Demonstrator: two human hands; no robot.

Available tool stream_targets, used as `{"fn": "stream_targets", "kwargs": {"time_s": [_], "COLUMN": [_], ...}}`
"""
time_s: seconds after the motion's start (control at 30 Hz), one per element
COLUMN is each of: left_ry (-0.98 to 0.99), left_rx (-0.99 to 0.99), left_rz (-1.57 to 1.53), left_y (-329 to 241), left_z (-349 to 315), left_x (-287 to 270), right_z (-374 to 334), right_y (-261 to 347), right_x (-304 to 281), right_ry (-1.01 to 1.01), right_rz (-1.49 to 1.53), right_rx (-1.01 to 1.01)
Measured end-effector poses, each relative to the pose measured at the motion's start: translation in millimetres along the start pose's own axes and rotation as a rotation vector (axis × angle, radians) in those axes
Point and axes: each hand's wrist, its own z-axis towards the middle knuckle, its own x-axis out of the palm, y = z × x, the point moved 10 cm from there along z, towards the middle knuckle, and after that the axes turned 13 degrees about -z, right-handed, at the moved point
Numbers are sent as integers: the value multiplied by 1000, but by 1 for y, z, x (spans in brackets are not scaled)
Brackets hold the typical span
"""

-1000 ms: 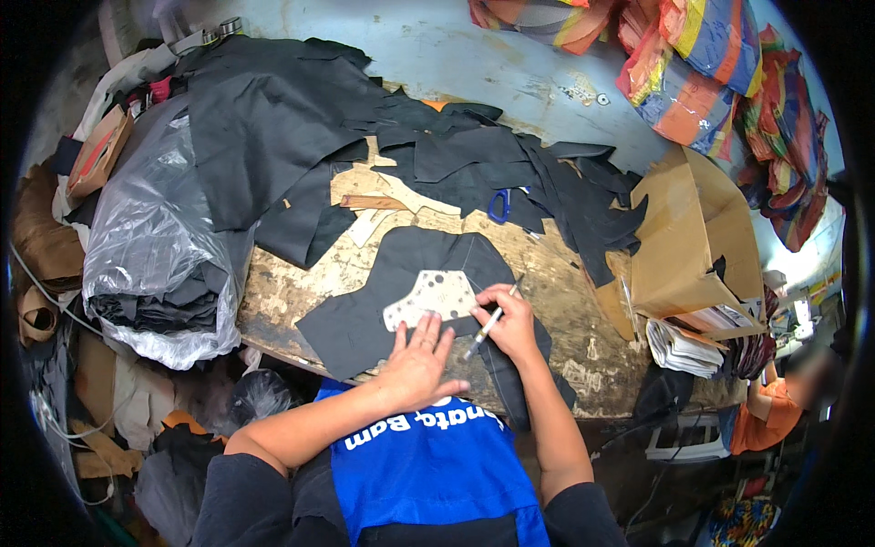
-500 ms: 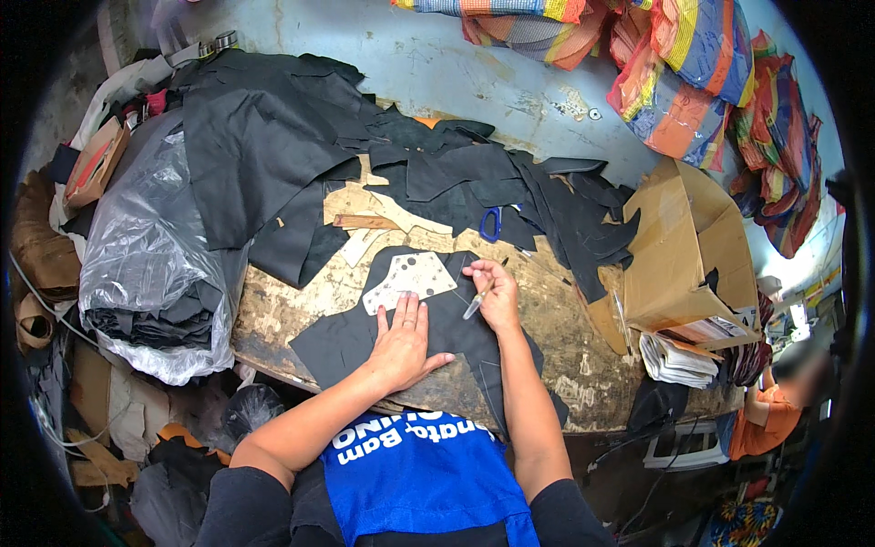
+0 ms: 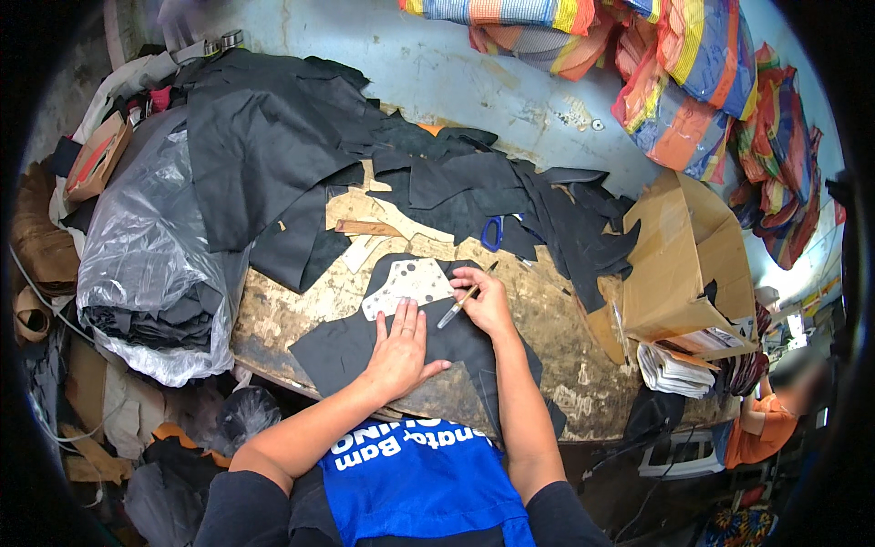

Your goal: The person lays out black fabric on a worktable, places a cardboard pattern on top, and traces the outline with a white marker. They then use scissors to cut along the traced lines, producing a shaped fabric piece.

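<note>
My left hand (image 3: 398, 357) lies flat with fingers spread, its fingertips on the lower edge of a white pattern piece (image 3: 387, 287) dotted with dark spots. Under that piece is a black leather-like sheet (image 3: 333, 351), which spreads toward the near table edge. In my right hand (image 3: 488, 305) a slim pen (image 3: 450, 314) is held slantwise, one end pointing down toward the sheet and the other sticking up past the fingers. The right fingertips are at the right edge of the pattern piece.
Black material (image 3: 273, 128) is heaped across the back of the worn wooden table (image 3: 588, 383). Beyond my hands lie pale pattern pieces (image 3: 401, 223), a wooden strip (image 3: 365, 228) and blue-handled scissors (image 3: 492, 233). A cardboard box (image 3: 670, 264) stands right; a plastic-wrapped bundle (image 3: 146, 264) left. An orange-shirted person (image 3: 767, 428) is far right.
My right hand has moved left with the pen, from beside the pattern piece to its right edge. My left hand stays flat in nearly the same place.
</note>
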Motion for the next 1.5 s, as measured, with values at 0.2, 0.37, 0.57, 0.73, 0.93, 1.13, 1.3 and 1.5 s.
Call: {"fn": "stream_targets", "kwargs": {"time_s": [0.2,0.37,0.57,0.73,0.93,1.13,1.3,1.5], "left_ry": [-23,-40,-45,-50,-42,-32,-47,-16], "left_rx": [-20,-29,-18,-20,-24,-34,-28,13], "left_rz": [34,53,44,21,36,39,42,50], "left_y": [-1,-1,-2,-1,-1,-2,-2,-3], "left_z": [0,-1,-1,-2,-2,-2,-1,-2], "left_x": [1,0,-2,-1,1,1,0,3], "right_z": [-3,-5,-6,-7,-4,2,-4,-19], "right_y": [-22,9,16,19,16,17,53,105], "right_x": [-14,-3,-4,-6,-3,-17,38,93], "right_ry": [-89,-67,-81,-90,-78,-182,171,468], "right_rz": [305,-110,-130,-136,-137,244,194,203], "right_rx": [113,-147,-145,-160,-168,34,88,-85]}}
